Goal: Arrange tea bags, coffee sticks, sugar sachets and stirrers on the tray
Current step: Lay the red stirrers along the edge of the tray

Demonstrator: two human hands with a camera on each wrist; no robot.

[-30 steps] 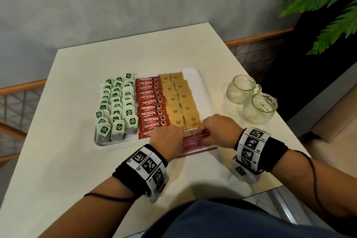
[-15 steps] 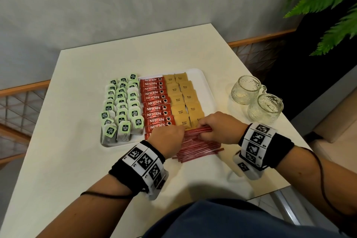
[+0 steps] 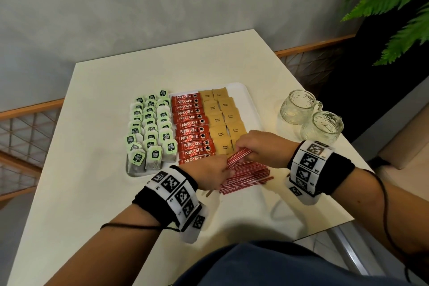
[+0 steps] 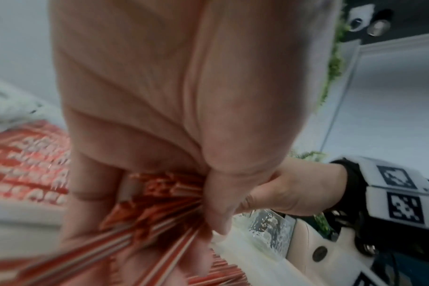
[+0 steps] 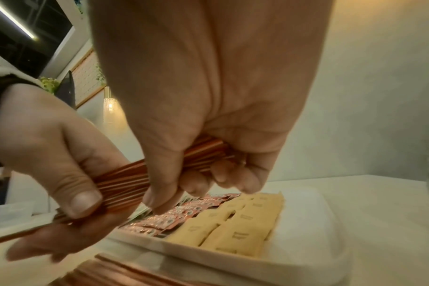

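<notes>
- Since a second ago, both hands have lifted a bundle of red-and-white striped stirrers (image 3: 239,155) off the loose pile of the same stirrers (image 3: 246,175), which has spread wider on the cream tabletop (image 3: 92,193) at the tray's near edge.
- Left hand (image 3: 210,173) pinches one end of the bundle between thumb and curled fingers; right hand (image 3: 262,146) clenches around the other end, as the right wrist view shows with the thumb (image 5: 159,203) pressed under the sticks.
- Both palms hide most of the bundle from the head camera; only a short middle stretch shows between the hands.
- On the white rectangular tray (image 3: 250,109), green-tagged tea bags (image 3: 151,130) fill the left columns, red coffee sticks (image 3: 191,127) the middle, tan brown-sugar sachets (image 3: 222,121) the right.
- Nearest coffee sticks and the tray's near rim are covered by the left hand.
- Left wrist view is smeared by motion; stirrer ends (image 4: 159,193) and sachet lettering cannot be read there.
- Two clear textured glass mugs (image 3: 311,118) stand right of the tray, just beside each other.
- Green fern fronds (image 3: 394,7) are cut off at the upper right corner.
</notes>
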